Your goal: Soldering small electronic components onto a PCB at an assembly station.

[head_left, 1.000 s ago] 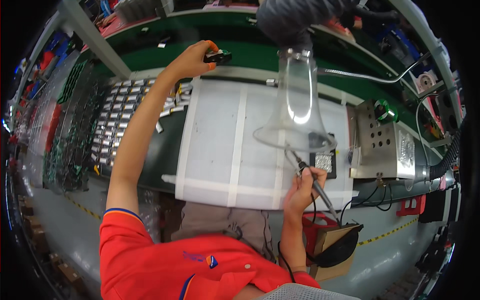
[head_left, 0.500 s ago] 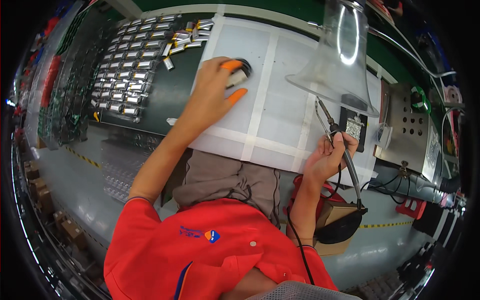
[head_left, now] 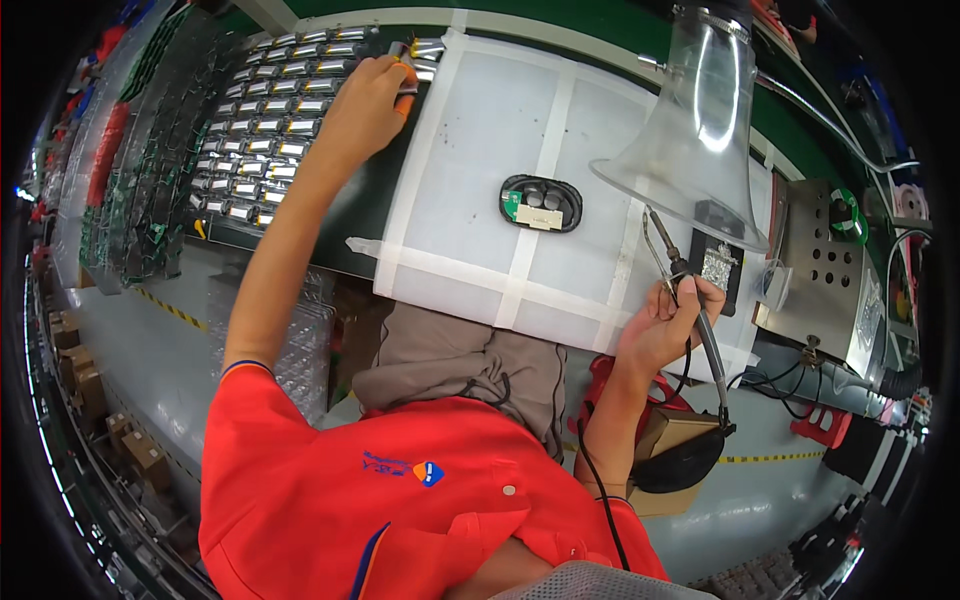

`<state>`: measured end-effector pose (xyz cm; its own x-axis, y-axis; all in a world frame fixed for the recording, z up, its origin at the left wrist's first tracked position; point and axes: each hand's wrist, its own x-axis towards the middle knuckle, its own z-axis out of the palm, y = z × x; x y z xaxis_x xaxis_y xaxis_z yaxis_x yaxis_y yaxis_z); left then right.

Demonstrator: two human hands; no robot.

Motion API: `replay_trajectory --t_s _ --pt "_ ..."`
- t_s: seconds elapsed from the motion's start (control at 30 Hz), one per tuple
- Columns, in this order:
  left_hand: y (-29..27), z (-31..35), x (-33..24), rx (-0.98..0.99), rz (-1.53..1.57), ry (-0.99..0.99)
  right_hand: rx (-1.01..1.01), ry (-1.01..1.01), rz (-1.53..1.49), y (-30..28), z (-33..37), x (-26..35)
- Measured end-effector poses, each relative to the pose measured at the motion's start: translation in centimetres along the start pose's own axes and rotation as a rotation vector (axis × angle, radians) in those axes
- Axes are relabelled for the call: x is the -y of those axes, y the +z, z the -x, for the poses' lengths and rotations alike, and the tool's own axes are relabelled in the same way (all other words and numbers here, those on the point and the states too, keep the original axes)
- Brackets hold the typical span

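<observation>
My left hand (head_left: 362, 112), with orange finger cots, is at the far left over the loose silver battery cells. Its fingers are closed round a small battery cell (head_left: 398, 48), partly covered by the fingertips. In my right hand (head_left: 672, 318) is a soldering iron (head_left: 660, 235) with a thin metal tube beside its tip; the tip points away from me, over the white work surface. A black oval housing (head_left: 571, 205) lies on that surface between my hands, apart from both. Inside it show a green circuit board, two round grey parts and a pale rectangular block.
Rows of silver battery cells (head_left: 268, 127) fill a clear tray on the left. A clear fume funnel (head_left: 700, 130) hangs above the right side, near a dark holder of silvery shavings (head_left: 717, 262). A perforated metal box (head_left: 825, 255) stands farther right. White tape (head_left: 465, 267) crosses the work surface.
My left hand has let go of the black oval housing and moved left and away to the loose battery cells. The right hand stays nearly still with the iron.
</observation>
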<state>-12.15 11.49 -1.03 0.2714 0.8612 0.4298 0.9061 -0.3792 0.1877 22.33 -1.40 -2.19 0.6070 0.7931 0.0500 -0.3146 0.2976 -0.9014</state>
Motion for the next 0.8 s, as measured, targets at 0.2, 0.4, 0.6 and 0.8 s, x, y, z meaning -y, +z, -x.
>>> replay_trajectory --t_s 0.2,0.4,0.6,0.8 --pt "-0.5 -0.4 1.1 0.167 0.138 -0.132 0.004 0.003 -0.002 0.1 -0.2 -0.4" --pt "-3.4 0.2 -0.2 0.085 0.287 -0.247 0.033 -0.029 -0.004 -0.5 -0.1 -0.7" --pt "-4.6 2.8 -6.6 0.194 0.943 -0.543 0.084 -0.081 0.112 -0.1 0.2 -0.7" --pt "-2.9 4.0 -10.2 0.325 0.83 -0.235 0.172 -0.055 0.167 0.9 1.1 0.1"
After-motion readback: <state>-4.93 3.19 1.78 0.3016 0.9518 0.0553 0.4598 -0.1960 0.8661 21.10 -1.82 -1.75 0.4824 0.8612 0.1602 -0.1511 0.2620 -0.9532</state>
